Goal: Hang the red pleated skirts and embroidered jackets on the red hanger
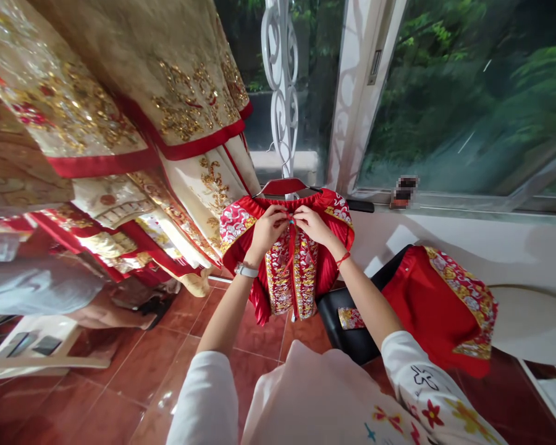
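Note:
A small red embroidered garment [301,272] hangs on a red hanger [282,185] hooked to a white scrolled rail [280,74]. Both my hands are at its neckline. My left hand [269,225], with a white watch at the wrist, pinches the fabric at the collar's middle. My right hand [312,225], with a red string on the wrist, pinches the same spot from the other side, fingertips touching the left ones. A red ribbon hangs down from between them.
Cream and gold gowns with red trim [120,123] hang at the left. A second red garment [440,303] lies over a black chair [347,334] on the right. A window sill [467,201] runs behind. Another person's legs [74,296] show at the left on the red tiled floor.

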{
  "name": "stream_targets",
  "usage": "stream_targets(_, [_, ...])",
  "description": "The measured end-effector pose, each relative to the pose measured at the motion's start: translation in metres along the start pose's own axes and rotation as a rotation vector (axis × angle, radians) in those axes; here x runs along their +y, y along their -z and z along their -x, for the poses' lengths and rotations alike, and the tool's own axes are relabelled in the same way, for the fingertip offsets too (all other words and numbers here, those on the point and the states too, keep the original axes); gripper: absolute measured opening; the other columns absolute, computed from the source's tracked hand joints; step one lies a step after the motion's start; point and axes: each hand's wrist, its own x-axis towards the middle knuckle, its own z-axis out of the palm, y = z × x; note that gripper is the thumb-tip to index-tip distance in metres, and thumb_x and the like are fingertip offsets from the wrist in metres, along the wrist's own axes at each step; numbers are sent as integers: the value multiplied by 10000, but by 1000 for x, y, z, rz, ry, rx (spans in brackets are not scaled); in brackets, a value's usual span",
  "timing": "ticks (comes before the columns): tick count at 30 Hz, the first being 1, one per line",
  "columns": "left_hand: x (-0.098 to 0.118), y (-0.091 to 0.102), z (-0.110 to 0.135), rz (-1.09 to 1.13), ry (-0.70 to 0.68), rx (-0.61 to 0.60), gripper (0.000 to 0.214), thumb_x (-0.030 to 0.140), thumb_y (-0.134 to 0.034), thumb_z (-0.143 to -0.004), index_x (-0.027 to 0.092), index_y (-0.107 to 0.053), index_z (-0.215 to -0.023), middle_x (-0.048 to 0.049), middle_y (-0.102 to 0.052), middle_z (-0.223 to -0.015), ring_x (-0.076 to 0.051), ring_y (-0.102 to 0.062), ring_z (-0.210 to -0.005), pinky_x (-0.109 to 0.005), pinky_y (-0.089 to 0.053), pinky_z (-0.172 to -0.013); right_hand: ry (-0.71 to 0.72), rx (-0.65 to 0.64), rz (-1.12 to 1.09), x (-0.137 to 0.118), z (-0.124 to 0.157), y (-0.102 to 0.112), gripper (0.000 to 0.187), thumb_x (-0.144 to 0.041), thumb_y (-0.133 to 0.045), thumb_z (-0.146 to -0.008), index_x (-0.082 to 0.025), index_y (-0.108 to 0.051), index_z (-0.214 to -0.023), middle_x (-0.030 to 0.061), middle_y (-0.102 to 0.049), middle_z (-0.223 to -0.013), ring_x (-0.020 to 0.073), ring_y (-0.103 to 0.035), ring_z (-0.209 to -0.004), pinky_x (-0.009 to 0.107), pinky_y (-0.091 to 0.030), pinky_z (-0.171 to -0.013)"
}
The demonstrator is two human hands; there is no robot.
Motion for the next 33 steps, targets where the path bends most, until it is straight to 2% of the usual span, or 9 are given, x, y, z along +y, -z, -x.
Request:
stream_targets(5, [11, 12, 0, -290, 9, 2, 191, 226, -549, -951, 216, -739, -970, -69, -680, -1114, -191, -648, -908, -288, -504, -742, 51, 143, 119, -7, 5, -1, 279, -146, -472, -952, -180, -727, -845, 87, -622, -998, 200, -610, -910, 340, -492, -882])
stream_targets(11, [-7, 35, 15, -448, 112, -9, 172, 186, -550, -921, 210, -708, -856, -86, -689, -973, -245, -613, -924, -340, -464, -793, -44, 350, 269, 3, 21, 21, 314, -185, -419, -970, -200, -682, -799, 104, -597, -1007, 229, -598, -906, 371, -486, -873])
stream_targets(14, [-14, 27, 21, -164, 215, 64, 111, 212, -580, -888, 204, -669, -822, -69, -666, -924, -219, -602, -871, -336, -458, -820, -83, 385, 103, 7, 25, 19, 268, -300, -477, -971, -205, -662, -802, 98, -602, -992, 225, -601, -893, 371, -501, -841])
stream_targets(17, [-13, 10, 21, 404, 390, 137, 173, 367, -602, -870, 199, -601, -830, -33, -618, -818, -177, -588, -774, -306, -479, -760, -208, 392, -333, 2, 24, 5, 303, -509, -579, -912, -220, -641, -847, 64, -621, -917, 195, -602, -812, 328, -518, -719])
stream_targets(20, [-10, 5, 20, 753, 525, 76, 307, 492, -558, -867, 208, -512, -761, 1, -543, -716, -140, -538, -648, -279, -474, -666, -348, 290, -706, -3, 24, -1, 423, -656, -573, -858, -235, -576, -820, 12, -586, -754, 158, -549, -648, 287, -476, -597])
stream_targets(22, [-8, 12, 20, 653, 513, 29, 316, 480, -574, -859, 208, -493, -720, 9, -520, -690, -126, -494, -613, -263, -449, -631, -349, 281, -597, -2, 25, 6, 438, -659, -563, -861, -235, -525, -758, -11, -528, -659, 149, -494, -583, 277, -433, -567])
stream_targets(26, [-8, 32, 24, 305, 419, 25, 267, 395, -647, -824, 194, -530, -693, 11, -531, -675, -127, -467, -641, -247, -411, -623, -173, 298, 2, 4, 29, 31, 377, -546, -532, -921, -226, -514, -722, 26, -592, -702, 181, -533, -675, 294, -426, -664])
stream_targets(30, [-10, 36, 31, 203, 384, -8, 329, 452, -562, -875, 195, -521, -675, 19, -514, -605, -129, -487, -588, -256, -424, -574, -147, 232, 113, 6, 36, 38, 357, -460, -431, -980, -219, -582, -764, 44, -663, -735, 205, -599, -706, 307, -452, -699])
stream_targets(33, [-8, 40, 37, 228, 385, -42, 320, 479, -586, -863, 182, -600, -746, 0, -585, -652, -130, -532, -592, -256, -453, -559, -140, 292, 169, 6, 39, 41, 305, -424, -483, -961, -215, -679, -857, 74, -726, -869, 236, -657, -813, 336, -491, -775])
